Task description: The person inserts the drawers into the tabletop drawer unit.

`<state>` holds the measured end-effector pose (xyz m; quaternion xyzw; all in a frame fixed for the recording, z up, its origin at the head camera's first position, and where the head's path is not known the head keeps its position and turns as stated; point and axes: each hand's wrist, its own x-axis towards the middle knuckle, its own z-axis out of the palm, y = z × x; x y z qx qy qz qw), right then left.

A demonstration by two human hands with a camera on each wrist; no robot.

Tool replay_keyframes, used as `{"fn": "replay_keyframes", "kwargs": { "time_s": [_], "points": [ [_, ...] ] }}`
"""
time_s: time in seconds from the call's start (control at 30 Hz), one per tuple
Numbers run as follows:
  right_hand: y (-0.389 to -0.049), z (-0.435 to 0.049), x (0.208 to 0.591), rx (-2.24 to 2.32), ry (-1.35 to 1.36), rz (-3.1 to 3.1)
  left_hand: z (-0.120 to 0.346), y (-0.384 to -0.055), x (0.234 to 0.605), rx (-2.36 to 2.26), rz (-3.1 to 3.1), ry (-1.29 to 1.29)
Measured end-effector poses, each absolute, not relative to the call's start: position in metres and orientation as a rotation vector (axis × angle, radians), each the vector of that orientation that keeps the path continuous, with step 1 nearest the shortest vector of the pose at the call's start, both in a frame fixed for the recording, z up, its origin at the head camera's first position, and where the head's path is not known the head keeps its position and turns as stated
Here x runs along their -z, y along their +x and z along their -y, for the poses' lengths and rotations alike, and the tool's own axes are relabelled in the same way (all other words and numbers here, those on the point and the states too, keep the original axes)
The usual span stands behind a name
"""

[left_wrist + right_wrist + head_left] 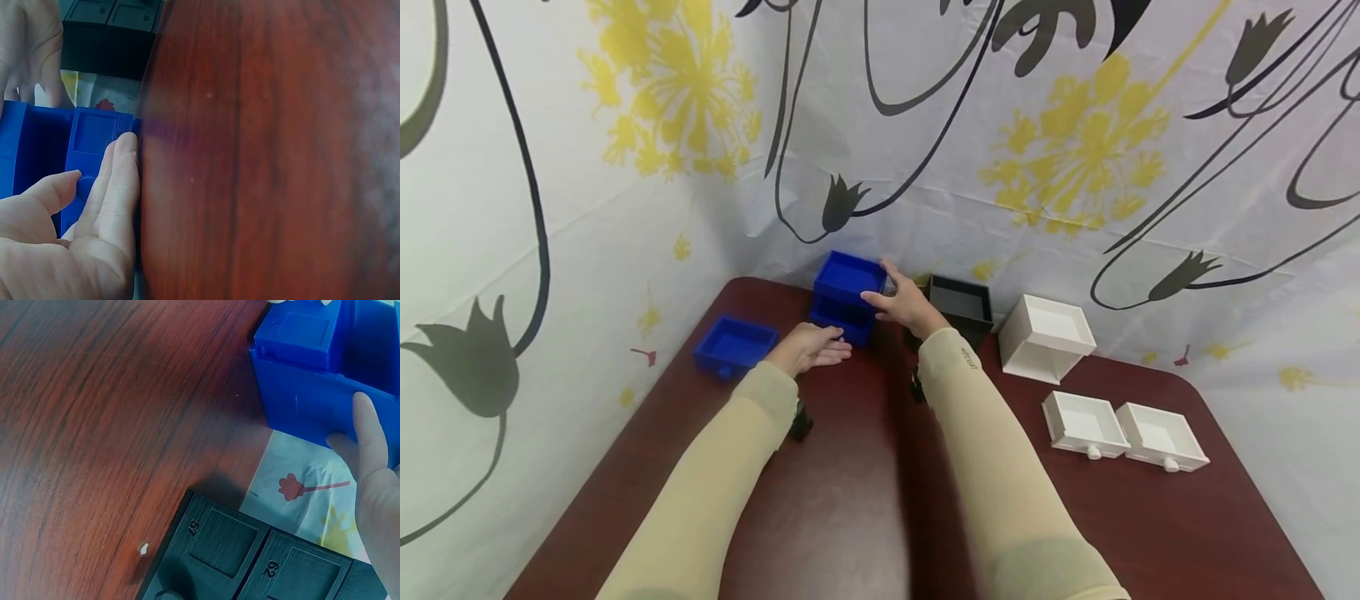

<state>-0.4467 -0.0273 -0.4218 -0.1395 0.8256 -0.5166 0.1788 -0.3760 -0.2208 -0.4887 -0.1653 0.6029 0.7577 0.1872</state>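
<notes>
Touches the blue cabinet (848, 272), upper centre of the head view, with a spread, ungripping right hand (910, 305); rests an empty, straight-fingered left hand (809, 347) at its lower drawer (94, 132) — probably best pressed squarely, with cabinet braced.

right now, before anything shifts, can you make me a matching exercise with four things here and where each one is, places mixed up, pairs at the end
Things
1. loose blue drawer
2. black cabinet
3. right hand
4. two white drawers

Places, as the head view shows them
A. between the blue cabinet and the white cabinet
B. on the table, in front of the white cabinet
C. on the table, to the left of the blue cabinet
D. at the right side of the blue cabinet, touching it

Pairs: 1-C, 2-A, 3-D, 4-B
</notes>
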Motion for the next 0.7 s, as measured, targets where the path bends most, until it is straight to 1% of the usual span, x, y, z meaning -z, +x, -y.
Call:
{"fn": "replay_keyframes", "kwargs": {
  "time_s": [0.57,0.7],
  "points": [
    [-0.4482,0.0262,0.4255,1.492,-0.425,-2.318,0.2206,-0.3835,0.4898,-2.14,-1.68,-0.458],
    [-0.4438,0.0273,0.4188,1.505,-0.41,-2.279,0.2203,-0.3842,0.4891,-2.152,-1.664,-0.463]
  ]
}}
